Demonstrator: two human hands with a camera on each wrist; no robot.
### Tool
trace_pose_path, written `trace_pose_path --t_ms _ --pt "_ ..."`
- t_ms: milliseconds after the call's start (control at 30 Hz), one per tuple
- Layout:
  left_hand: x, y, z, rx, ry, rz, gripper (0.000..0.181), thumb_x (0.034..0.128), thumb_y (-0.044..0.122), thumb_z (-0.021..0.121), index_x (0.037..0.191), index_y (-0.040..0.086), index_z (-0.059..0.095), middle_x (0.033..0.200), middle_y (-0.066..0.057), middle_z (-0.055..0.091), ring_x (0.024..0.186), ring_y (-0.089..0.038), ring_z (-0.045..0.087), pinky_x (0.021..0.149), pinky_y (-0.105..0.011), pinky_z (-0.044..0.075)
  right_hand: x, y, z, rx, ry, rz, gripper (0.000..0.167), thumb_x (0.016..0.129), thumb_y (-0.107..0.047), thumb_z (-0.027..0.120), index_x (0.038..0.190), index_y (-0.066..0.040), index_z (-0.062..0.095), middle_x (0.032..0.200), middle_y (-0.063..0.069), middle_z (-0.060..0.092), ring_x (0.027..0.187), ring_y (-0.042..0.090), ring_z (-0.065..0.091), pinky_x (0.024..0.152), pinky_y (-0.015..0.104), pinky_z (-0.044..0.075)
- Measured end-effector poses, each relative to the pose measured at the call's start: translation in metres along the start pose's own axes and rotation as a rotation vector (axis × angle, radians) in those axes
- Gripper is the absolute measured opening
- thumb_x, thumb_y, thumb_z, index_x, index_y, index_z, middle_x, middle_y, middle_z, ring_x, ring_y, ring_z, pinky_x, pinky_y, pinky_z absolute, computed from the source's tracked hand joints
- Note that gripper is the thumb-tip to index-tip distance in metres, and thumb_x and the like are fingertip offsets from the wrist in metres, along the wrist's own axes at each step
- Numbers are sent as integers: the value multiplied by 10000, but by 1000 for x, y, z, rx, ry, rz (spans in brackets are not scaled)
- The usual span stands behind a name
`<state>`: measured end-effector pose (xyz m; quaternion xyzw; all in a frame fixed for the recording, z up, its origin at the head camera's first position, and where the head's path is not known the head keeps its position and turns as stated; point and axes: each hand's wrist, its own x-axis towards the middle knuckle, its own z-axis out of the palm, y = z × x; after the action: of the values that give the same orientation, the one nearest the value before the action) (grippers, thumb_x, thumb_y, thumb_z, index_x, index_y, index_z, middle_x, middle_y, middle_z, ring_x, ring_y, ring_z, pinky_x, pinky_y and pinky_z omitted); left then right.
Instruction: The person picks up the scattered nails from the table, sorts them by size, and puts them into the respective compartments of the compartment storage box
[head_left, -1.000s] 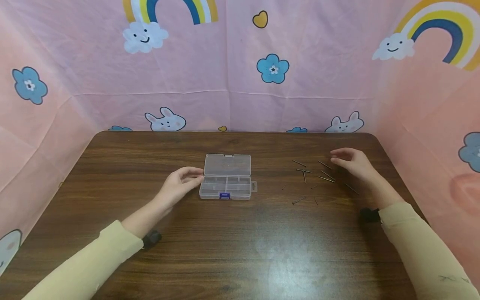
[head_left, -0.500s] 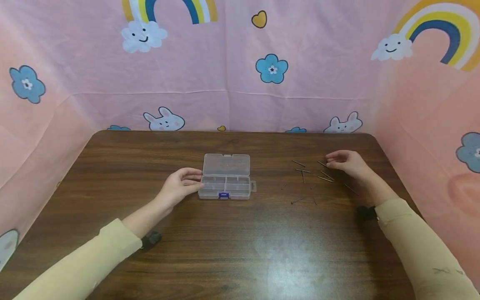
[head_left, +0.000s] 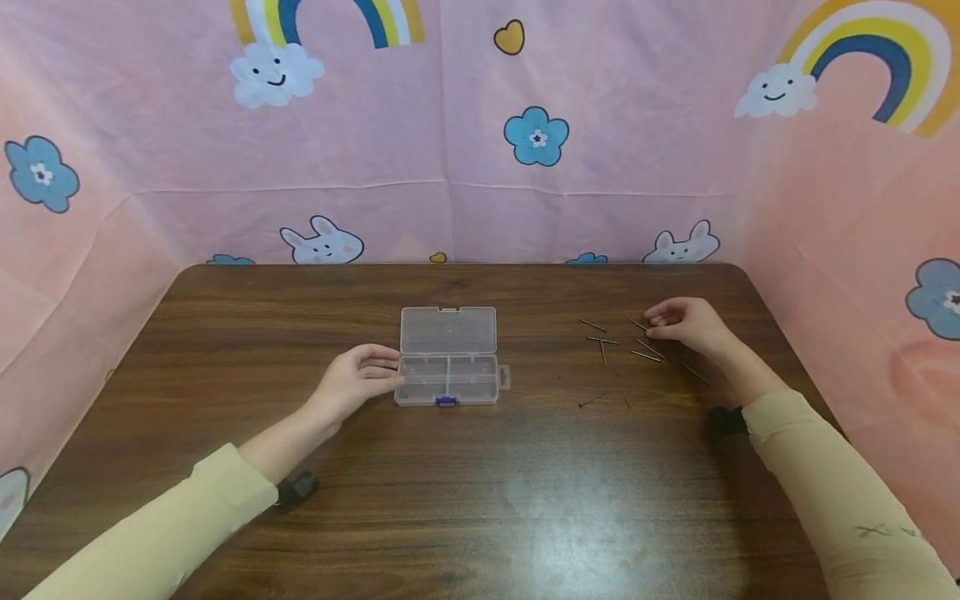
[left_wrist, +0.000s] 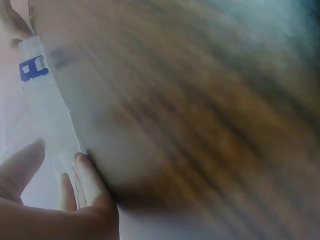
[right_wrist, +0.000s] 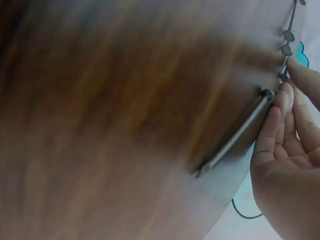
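Observation:
A clear plastic compartment box (head_left: 472, 392) with a blue clasp (head_left: 446, 401) stands on the table, its lid (head_left: 448, 330) raised at the back. My left hand (head_left: 347, 385) grips its left end, thumb and fingers on either side, as the left wrist view also shows. Farther right, my right hand (head_left: 693, 325) has thumb and fingertips at the head end of a nail (head_left: 637, 324) and appears to pinch it. Other nails (head_left: 649, 349) lie just in front. In the right wrist view, one long nail (right_wrist: 235, 132) lies alone beside the fingers.
Several more nails, long and short, are scattered between box and right hand, such as a nail (head_left: 592, 400) toward the front. A hanging tab (head_left: 504, 377) sticks out from the box's right side. Pink printed cloth (head_left: 600, 167) walls the dark wooden table (head_left: 450, 500).
My right hand has moved slightly left and down, its fingertips coming to the nail's end. The box's front, in my left hand, sits a little lower in view. The head view has shifted slightly.

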<state>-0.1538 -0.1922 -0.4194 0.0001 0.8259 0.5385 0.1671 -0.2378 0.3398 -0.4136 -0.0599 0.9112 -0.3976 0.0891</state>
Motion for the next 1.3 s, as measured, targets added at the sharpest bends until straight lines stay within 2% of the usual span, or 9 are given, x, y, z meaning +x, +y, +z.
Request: trace_pose_path --t_ms 167,433,667,1000,1133,1300 --pt "0 -1 0 1 4 4 523 1000 180 756 1441 -17 554 1429 -237 630 1259 -290 673 958 -222 558 1 -1 0 -54 -1 12 328 941 -49 800 1196 136 706 972 124 774 766 -55 611 714 103 501" --pt "0 -2 2 19 17 3 508 998 187 763 1421 -15 569 1406 -234 654 1266 -306 683 1014 -310 578 0 -3 -4 -103 -24 41 272 985 -93 761 1188 85 737 1035 168 801 819 -6 622 734 135 487" --pt "-2 -1 3 17 31 -18 502 990 188 775 1405 -18 580 1389 -231 669 1232 -265 700 1023 -328 576 3 -1 -5 -158 -27 12 233 984 -101 763 1150 63 763 1039 176 800 832 49 621 728 163 486" --pt "-1 -3 3 15 47 -40 487 981 195 787 1382 -12 603 1378 -217 685 1253 -296 693 1092 -415 559 7 -4 -6 -200 -41 -1 219 995 -107 733 1130 62 770 1084 218 786 881 108 618 769 205 491" --pt "-1 -5 5 5 46 -28 484 978 183 787 1379 -21 609 1373 -223 687 1235 -281 700 1045 -355 574 8 -7 -5 -199 -42 -4 233 999 -132 733 1142 47 773 1126 222 783 920 103 631 798 214 498" --pt "-1 -5 6 -10 45 -15 493 972 181 794 1379 -29 610 1359 -222 695 1175 -198 712 977 -252 570 9 -22 -2 -181 -39 -44 235 996 -136 735 1146 41 775 1140 224 782 968 122 636 837 233 499"
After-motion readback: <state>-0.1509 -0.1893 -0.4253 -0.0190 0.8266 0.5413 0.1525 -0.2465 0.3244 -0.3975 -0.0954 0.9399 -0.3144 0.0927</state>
